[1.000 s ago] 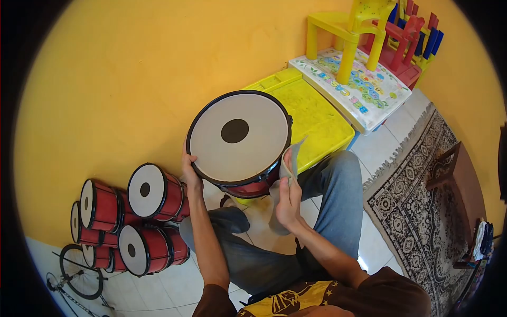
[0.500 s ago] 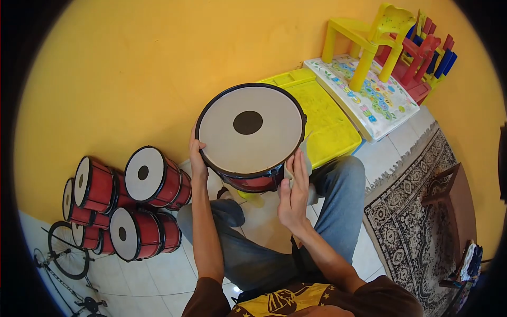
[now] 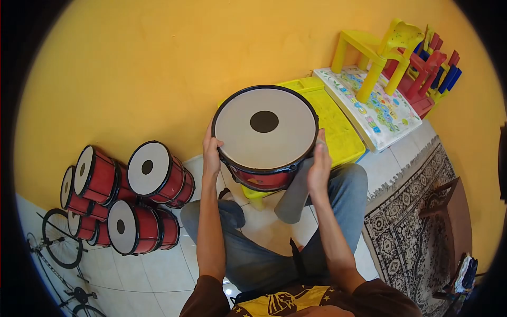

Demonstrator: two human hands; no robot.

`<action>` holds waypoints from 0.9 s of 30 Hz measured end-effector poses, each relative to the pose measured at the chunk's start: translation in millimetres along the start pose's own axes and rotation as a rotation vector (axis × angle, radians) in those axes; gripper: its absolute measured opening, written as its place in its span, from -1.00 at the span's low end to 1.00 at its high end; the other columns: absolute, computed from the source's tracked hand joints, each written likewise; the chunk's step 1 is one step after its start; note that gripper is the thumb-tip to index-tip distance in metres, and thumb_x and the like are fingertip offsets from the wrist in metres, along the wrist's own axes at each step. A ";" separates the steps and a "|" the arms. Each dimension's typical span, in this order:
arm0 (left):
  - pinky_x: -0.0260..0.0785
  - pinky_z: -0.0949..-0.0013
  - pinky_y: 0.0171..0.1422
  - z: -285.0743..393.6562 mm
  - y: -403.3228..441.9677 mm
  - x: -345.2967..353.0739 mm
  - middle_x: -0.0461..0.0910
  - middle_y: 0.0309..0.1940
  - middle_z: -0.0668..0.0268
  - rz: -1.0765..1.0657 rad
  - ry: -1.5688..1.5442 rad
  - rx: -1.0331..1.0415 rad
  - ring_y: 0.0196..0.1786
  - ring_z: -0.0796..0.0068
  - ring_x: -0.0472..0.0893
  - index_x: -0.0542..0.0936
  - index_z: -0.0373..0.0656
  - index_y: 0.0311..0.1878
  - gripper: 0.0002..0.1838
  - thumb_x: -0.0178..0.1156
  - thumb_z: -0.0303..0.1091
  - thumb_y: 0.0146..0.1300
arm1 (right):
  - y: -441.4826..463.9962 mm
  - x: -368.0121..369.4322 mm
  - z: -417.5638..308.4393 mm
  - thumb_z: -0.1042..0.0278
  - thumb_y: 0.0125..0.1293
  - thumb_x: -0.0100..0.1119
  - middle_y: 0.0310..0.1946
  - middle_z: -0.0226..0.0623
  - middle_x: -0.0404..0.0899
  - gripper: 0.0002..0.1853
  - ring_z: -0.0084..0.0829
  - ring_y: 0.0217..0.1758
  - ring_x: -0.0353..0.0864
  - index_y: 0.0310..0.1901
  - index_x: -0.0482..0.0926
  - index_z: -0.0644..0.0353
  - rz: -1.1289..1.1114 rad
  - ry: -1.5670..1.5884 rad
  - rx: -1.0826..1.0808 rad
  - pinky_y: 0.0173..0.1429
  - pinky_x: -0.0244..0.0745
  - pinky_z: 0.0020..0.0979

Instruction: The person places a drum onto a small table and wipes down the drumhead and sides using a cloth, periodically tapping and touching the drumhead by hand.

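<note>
A red drum (image 3: 264,145) with a black rim and a dark round patch in the middle of its pale head is in front of me, tilted toward me. My left hand (image 3: 211,156) grips its left side, thumb over the rim. At the drum's right side is my right hand (image 3: 319,166), with a grey cloth (image 3: 294,198) between it and the shell. The cloth hangs down below the drum, and some of my right fingers are hidden or blurred. Behind the drum is a yellow plastic table (image 3: 338,127); whether the drum rests on it I cannot tell.
Several similar red drums (image 3: 150,171) are stacked on the tiled floor at left, near a bicycle (image 3: 63,245). A yellow chair (image 3: 377,53) stands on a white printed tabletop (image 3: 369,105) at upper right. A patterned rug (image 3: 406,227) and brown furniture (image 3: 454,216) lie to the right.
My right hand has moved up along the drum's right side, and the cloth now hangs lower beneath it. The drum appears slightly farther right in view, with my left hand still on it.
</note>
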State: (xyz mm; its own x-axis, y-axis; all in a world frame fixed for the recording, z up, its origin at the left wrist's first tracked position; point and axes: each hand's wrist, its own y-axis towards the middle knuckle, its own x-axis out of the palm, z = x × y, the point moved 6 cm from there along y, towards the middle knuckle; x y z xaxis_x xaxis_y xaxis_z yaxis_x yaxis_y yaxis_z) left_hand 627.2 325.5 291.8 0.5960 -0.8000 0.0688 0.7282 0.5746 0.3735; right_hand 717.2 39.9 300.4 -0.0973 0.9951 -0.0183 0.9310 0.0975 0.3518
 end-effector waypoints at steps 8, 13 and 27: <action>0.25 0.56 0.12 -2.4 0.2 -1.6 0.48 0.20 0.18 0.018 0.054 0.037 0.05 0.46 0.44 0.29 -0.32 0.44 -0.30 -0.18 -0.36 0.17 | 44.0 -21.6 -67.8 0.05 0.61 -0.25 0.13 -0.12 0.58 -0.46 -0.41 0.19 0.51 0.22 0.49 0.40 0.009 0.182 0.060 0.33 0.29 -0.37; 0.27 0.55 0.10 -3.1 -0.5 -2.8 0.48 0.19 0.19 0.026 0.054 0.033 0.02 0.47 0.44 0.28 -0.31 0.45 -0.30 -0.17 -0.35 0.19 | 44.0 54.0 -67.7 -0.01 0.59 -0.28 0.38 0.02 0.34 -0.43 -0.09 0.48 0.26 0.37 0.38 0.26 -0.732 -0.495 -0.258 0.53 0.08 -0.18; 0.10 0.36 0.45 -7.2 -3.1 -1.0 0.43 0.29 0.07 0.060 -0.037 0.013 0.31 0.26 0.38 0.30 -0.38 0.41 -0.25 -0.11 -0.33 0.06 | 49.2 129.6 -35.2 -0.16 0.57 -0.57 0.59 -0.09 -0.20 -0.30 -0.13 0.67 -0.36 0.54 0.00 0.15 -1.527 -0.614 -0.436 0.66 -0.39 -0.09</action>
State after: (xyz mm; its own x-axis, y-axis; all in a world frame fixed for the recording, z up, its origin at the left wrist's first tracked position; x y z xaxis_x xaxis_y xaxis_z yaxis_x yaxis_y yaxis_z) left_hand 626.8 325.8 283.9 0.6258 -0.7699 0.1253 0.6866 0.6199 0.3798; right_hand 738.0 173.1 348.3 -0.5077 -0.1229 -0.8527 -0.0425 0.9921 -0.1177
